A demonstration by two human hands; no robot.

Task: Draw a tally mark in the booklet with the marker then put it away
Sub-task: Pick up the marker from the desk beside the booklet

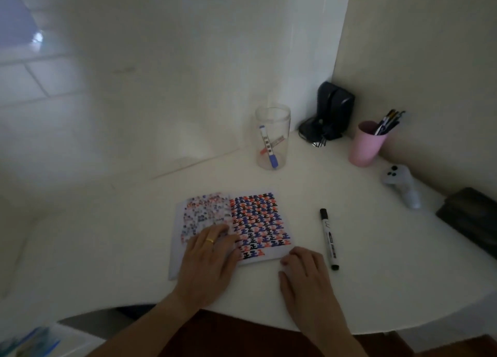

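An open booklet (258, 222) lies flat on the white table, its right page packed with red, blue and black tally marks. My left hand (208, 259), with a gold ring, presses flat on the booklet's lower left page, fingers spread. My right hand (304, 273) rests on the table at the booklet's lower right corner, fingers curled, holding nothing. A capped black marker (329, 239) lies on the table just right of my right hand, apart from it. A clear plastic cup (273, 138) behind the booklet holds a blue marker and a red one.
A pink cup (365, 146) with several pens stands at the back right. A black device (330, 111) with cables sits in the corner. A white controller (402, 184) and a dark flat object (470, 219) lie at the right edge. Walls close the back and right.
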